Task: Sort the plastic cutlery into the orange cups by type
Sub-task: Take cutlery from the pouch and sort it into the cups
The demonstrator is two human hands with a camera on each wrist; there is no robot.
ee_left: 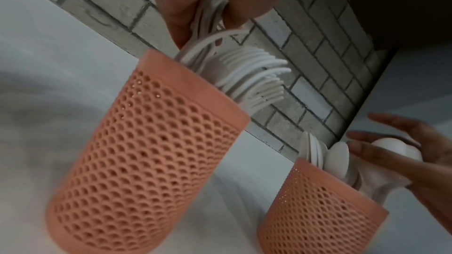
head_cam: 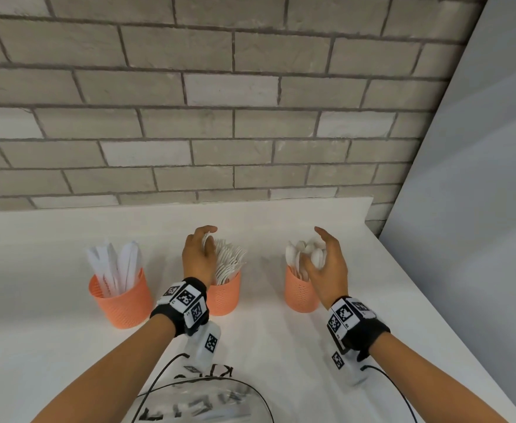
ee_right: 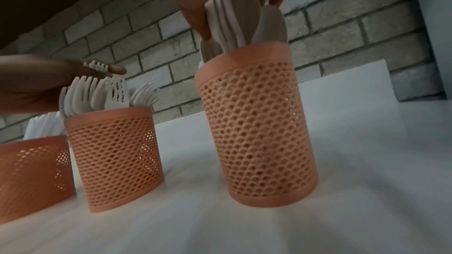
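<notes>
Three orange mesh cups stand in a row on the white table (head_cam: 52, 270). The left cup (head_cam: 122, 300) holds white knives (head_cam: 113, 264). Over the middle cup (head_cam: 224, 297), my left hand (head_cam: 209, 239) pinches several forks (ee_left: 210, 13) by their heads while their handles stay in the cup. Above the right cup (head_cam: 301, 294), my right hand (head_cam: 314, 251) holds a bunch of spoons (ee_right: 227, 22) between thumb and fingers. Their lower ends are inside the cup (ee_right: 257, 123). More forks (ee_right: 97, 94) and spoons (ee_left: 315, 152) fill these two cups.
A clear plastic bag (head_cam: 195, 401) with black lettering lies at the near edge between my forearms. A grey brick wall (head_cam: 220, 117) runs behind the cups. The table's right edge (head_cam: 449, 315) slants beside a plain grey panel (head_cam: 479, 209).
</notes>
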